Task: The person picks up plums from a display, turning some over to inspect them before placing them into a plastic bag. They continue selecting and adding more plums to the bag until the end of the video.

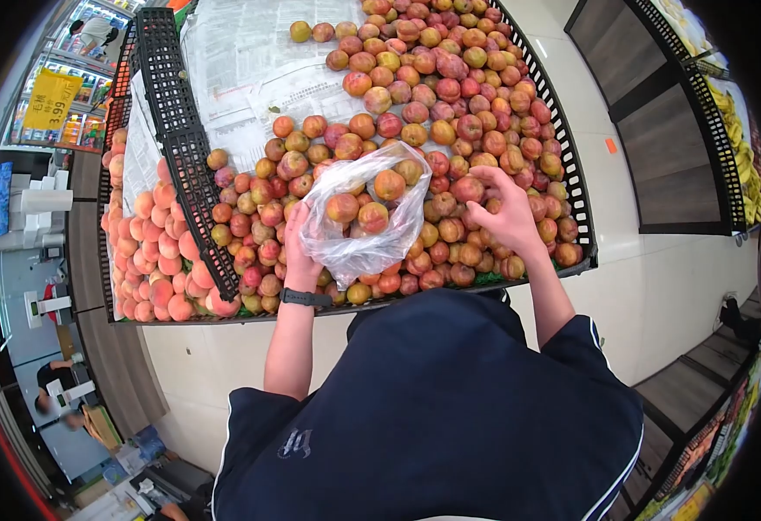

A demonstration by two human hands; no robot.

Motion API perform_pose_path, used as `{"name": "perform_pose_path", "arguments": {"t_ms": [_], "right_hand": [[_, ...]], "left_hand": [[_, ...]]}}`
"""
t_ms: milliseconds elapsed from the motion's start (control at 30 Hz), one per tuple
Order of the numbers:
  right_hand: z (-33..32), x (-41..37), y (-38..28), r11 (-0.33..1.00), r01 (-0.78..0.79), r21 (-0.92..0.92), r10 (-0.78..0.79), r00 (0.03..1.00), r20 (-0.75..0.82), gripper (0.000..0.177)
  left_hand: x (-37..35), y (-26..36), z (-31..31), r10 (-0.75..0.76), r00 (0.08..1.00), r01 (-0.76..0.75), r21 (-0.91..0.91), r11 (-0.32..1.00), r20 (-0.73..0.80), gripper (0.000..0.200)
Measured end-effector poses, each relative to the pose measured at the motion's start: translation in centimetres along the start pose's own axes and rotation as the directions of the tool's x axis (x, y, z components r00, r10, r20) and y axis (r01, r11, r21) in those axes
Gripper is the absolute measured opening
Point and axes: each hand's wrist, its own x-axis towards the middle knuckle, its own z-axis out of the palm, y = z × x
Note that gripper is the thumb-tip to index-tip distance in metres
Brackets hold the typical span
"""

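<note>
A clear plastic bag (345,247) with several red-orange plums (373,217) in it hangs open over the plum pile (476,95). My left hand (300,243), with a dark band on its wrist, holds the bag's left side. To the right of the bag, my right hand (510,213) has its thumb and fingers curled around a reddish plum (467,189) at the pile's surface. Whether the fingers grip this plum or only touch it is hard to tell.
Black plastic crate walls (168,95) divide the plums from peaches (159,252) at the left. Newspaper (241,69) lines the stand. A yellow price sign (51,98) stands at the upper left. Bananas (732,148) lie on a far-right shelf. Other people (57,375) are at the lower left.
</note>
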Motion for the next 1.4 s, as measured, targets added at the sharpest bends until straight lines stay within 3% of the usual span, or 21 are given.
{"name": "perform_pose_path", "arguments": {"t_ms": [33,133,233,300,433,533,633,700,767,867,933,1000,1133,1267,1400], "right_hand": [[0.0,-0.2,-0.1,0.981,-0.025,0.19,0.019,0.999,0.031,0.048],[1.0,-0.3,-0.1,0.831,0.129,0.541,-0.137,0.99,-0.026,0.053],[1.0,-0.1,-1.0,0.712,0.062,0.699,-0.079,0.997,-0.007,0.054],[1.0,0.2,-1.2,0.411,-0.108,0.905,-0.063,0.987,0.147,0.051],[2.1,0.6,-0.6,-0.14,-0.34,0.93,0.006,0.939,0.344,0.048],[3.0,0.8,-1.0,-0.26,-0.371,0.891,0.018,0.921,0.389,0.047],[3.7,1.0,-3.2,0.034,-0.342,0.939,0.105,0.936,0.337,0.043],[4.1,1.3,-5.0,0.408,-0.243,0.88,0.094,0.97,0.224,0.04],[5.5,2.0,-5.7,0.677,-0.057,0.734,0.02,0.998,0.059,0.04],[7.4,2.9,-6.3,0.948,0.169,0.269,-0.165,0.986,-0.036,0.04],[8.2,3.3,-7.4,0.961,0.272,0.056,-0.274,0.961,0.028,0.042],[9.6,3.9,-6.9,0.883,0.435,-0.176,-0.424,0.9,0.1,0.043],[11.9,4.7,-7.2,0.76,0.566,-0.32,-0.568,0.817,0.097,0.041],[10.7,4.4,-8.1,0.768,0.528,-0.361,-0.486,0.849,0.208,0.041],[8.1,2.4,-6.1,0.754,0.611,-0.242,-0.564,0.79,0.241,0.025]], "left_hand": [[-0.2,0.2,0.5,0.0,1.0,0.0,0.007,1.0,-0.006,0.023],[-0.1,0.1,0.3,0.001,1.0,-0.001,0.021,1.0,-0.001,0.024],[0.3,-0.2,-0.5,-0.002,1.0,0.002,0.013,1.0,-0.001,0.025],[0.4,-0.2,-0.8,-0.004,1.0,0.004,0.005,1.0,-0.002,0.025],[0.0,0.1,0.3,-0.003,1.0,0.003,0.008,1.0,-0.004,0.024],[-0.3,0.2,0.8,-0.016,1.0,0.016,0.009,1.0,-0.013,0.022],[0.0,0.0,-0.1,-0.021,1.0,0.021,-0.005,1.0,-0.006,0.022],[0.2,-0.1,-0.5,-0.028,1.0,0.028,-0.023,0.999,0.0,0.022],[0.1,-0.1,-0.5,-0.041,0.999,0.041,-0.06,0.997,-0.001,0.022],[-0.5,1.4,1.9,0.036,0.999,-0.037,0.017,0.999,0.012,0.021],[-1.0,2.9,3.8,0.103,0.994,-0.105,0.103,0.989,0.023,0.02],[-1.4,4.7,5.9,0.164,0.985,-0.172,0.177,0.969,0.062,0.017],[-1.5,6.8,8.7,0.22,0.971,-0.232,0.156,0.96,0.09,0.014],[-1.5,7.3,10.3,0.214,0.974,-0.217,0.05,0.975,0.069,0.014],[-1.1,7.4,9.0,0.156,0.987,-0.155,-0.032,0.987,0.044,0.017]]}}
